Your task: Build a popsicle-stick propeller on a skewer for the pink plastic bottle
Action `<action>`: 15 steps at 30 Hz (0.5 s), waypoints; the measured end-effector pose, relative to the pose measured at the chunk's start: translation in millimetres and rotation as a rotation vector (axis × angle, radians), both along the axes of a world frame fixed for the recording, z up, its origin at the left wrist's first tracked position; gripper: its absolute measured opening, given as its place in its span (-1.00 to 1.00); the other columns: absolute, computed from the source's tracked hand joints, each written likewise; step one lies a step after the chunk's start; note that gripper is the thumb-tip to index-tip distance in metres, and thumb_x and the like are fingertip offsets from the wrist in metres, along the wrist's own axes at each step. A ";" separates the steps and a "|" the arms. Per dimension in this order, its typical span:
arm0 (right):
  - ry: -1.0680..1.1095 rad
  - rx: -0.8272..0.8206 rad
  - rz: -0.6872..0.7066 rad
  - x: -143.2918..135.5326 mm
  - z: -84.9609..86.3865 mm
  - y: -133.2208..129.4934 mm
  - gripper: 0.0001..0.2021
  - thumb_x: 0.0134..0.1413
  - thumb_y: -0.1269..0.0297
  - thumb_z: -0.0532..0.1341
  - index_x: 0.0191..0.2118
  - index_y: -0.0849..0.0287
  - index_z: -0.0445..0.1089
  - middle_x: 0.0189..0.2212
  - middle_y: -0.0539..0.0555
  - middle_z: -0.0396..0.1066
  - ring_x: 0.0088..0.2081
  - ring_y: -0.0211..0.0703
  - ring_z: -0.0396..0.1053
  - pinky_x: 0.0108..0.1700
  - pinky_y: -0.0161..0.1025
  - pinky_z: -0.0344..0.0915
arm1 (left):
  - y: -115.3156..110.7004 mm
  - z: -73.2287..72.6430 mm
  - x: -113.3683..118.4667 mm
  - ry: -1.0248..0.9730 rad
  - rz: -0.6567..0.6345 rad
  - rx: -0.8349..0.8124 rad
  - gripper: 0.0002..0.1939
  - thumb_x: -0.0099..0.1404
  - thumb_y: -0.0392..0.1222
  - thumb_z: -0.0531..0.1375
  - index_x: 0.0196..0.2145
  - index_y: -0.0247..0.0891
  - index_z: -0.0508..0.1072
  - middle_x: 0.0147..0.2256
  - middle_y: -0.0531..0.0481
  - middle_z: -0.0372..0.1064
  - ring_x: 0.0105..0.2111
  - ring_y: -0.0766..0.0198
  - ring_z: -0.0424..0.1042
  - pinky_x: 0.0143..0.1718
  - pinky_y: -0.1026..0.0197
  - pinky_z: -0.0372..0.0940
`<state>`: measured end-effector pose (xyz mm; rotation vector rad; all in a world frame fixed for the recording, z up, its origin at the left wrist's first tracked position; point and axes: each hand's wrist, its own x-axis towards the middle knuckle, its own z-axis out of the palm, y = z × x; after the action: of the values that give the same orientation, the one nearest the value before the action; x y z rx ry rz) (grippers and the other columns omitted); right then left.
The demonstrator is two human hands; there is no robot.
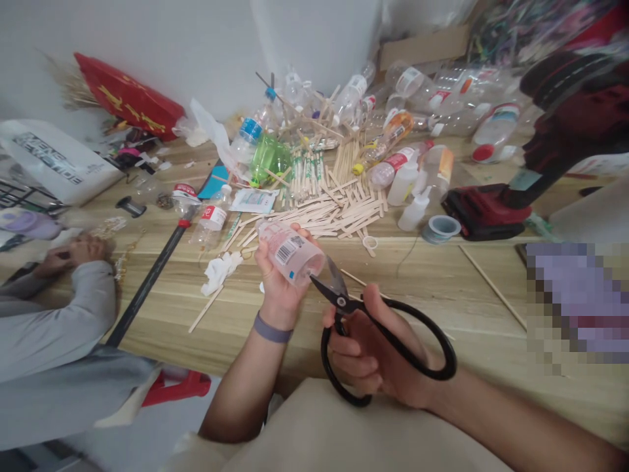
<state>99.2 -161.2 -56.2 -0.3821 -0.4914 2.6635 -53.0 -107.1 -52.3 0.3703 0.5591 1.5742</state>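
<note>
My left hand (282,282) is wrapped round a clear plastic bottle (289,252) with a pinkish label and a barcode. The bottle is tilted, its open-looking end facing right and towards me. In my right hand (378,354) is a pair of scissors (341,303) with large black handles. Their blades are apart, and the tips are at the rim of the bottle's near end; whether they touch the plastic I cannot tell. Behind the bottle lies a spread of wooden sticks (339,210) on the wooden table (275,347).
Many plastic bottles (407,78) crowd the back. A red and black power tool (491,210) stands at right, beside a wire spool (441,229). Small squeeze bottles (413,211) stand nearby. At left, another person's hands (73,255) rest near a dark pole (152,282).
</note>
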 end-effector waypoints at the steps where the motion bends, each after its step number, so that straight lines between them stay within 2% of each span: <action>1: 0.066 -0.047 0.008 -1.1 -0.9 0.0 -0.41 -0.09 -0.37 0.18 -0.23 0.12 0.31 -0.60 -0.17 0.04 -0.65 -0.45 -0.20 -0.66 -0.45 -0.26 | 0.1 0.4 -0.4 -0.004 0.018 0.011 -0.67 0.21 0.12 0.17 -0.28 -0.20 0.44 -0.32 0.03 0.39 -0.29 0.30 0.42 -0.20 0.29 0.36; 4: 0.189 -0.092 -0.010 -1.5 -3.4 -0.5 -0.42 -0.04 -0.38 0.12 -0.21 0.09 0.33 -0.60 -0.16 0.05 -0.67 -0.45 -0.21 -0.70 -0.48 -0.25 | 1.8 4.7 -7.4 -0.004 0.082 0.059 -0.71 0.24 0.09 0.14 -0.27 -0.17 0.45 -0.30 0.03 0.42 -0.26 0.29 0.44 -0.13 0.26 0.36; 6: 0.201 -0.050 -0.093 2.0 -2.8 -0.8 -0.44 -0.06 -0.37 0.14 -0.22 0.07 0.35 -0.60 -0.16 0.04 -0.67 -0.46 -0.20 -0.71 -0.48 -0.22 | 4.1 9.6 -16.1 0.003 0.137 0.077 -0.70 0.28 0.10 0.09 -0.28 -0.16 0.45 -0.31 0.03 0.43 -0.24 0.28 0.45 -0.14 0.26 0.37; 8: 0.102 0.062 -0.224 8.3 0.8 0.9 -0.47 -0.07 -0.34 0.18 -0.24 0.05 0.36 -0.58 -0.16 0.05 -0.66 -0.45 -0.17 -0.68 -0.46 -0.16 | 6.0 14.0 -24.6 0.008 0.201 0.053 -0.67 0.31 0.12 0.06 -0.33 -0.16 0.44 -0.32 0.04 0.43 -0.23 0.28 0.45 -0.15 0.27 0.38; 10: -0.135 0.285 -0.311 15.8 6.9 5.1 -0.50 -0.06 -0.30 0.21 -0.24 0.07 0.36 -0.57 -0.15 0.06 -0.65 -0.43 -0.12 -0.65 -0.43 -0.12 | 6.5 16.6 -29.0 -0.004 0.220 0.004 -0.67 0.34 0.09 0.05 -0.35 -0.18 0.44 -0.33 0.03 0.44 -0.23 0.27 0.46 -0.15 0.24 0.38; 11: -0.290 0.436 -0.310 19.3 10.3 7.9 -0.50 -0.04 -0.27 0.22 -0.23 0.09 0.37 -0.58 -0.14 0.06 -0.64 -0.42 -0.10 -0.64 -0.40 -0.11 | 6.0 17.1 -29.2 -0.010 0.212 -0.017 -0.68 0.36 0.07 0.05 -0.35 -0.20 0.44 -0.32 0.02 0.45 -0.24 0.27 0.46 -0.15 0.22 0.38; 15: -0.931 1.213 -0.276 27.9 16.9 18.5 -0.58 0.01 -0.10 0.25 -0.17 0.15 0.44 -0.62 -0.10 0.13 -0.61 -0.33 0.08 -0.57 -0.34 -0.02 | 2.0 17.3 -20.9 -0.054 0.131 -0.067 -0.61 0.39 0.07 0.01 -0.33 -0.24 0.47 -0.32 -0.02 0.48 -0.28 0.26 0.47 -0.16 0.20 0.40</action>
<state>127.0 -142.7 -39.3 -1.1075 -1.9340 1.3553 -73.9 -105.1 -34.9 0.2445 0.6028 1.6812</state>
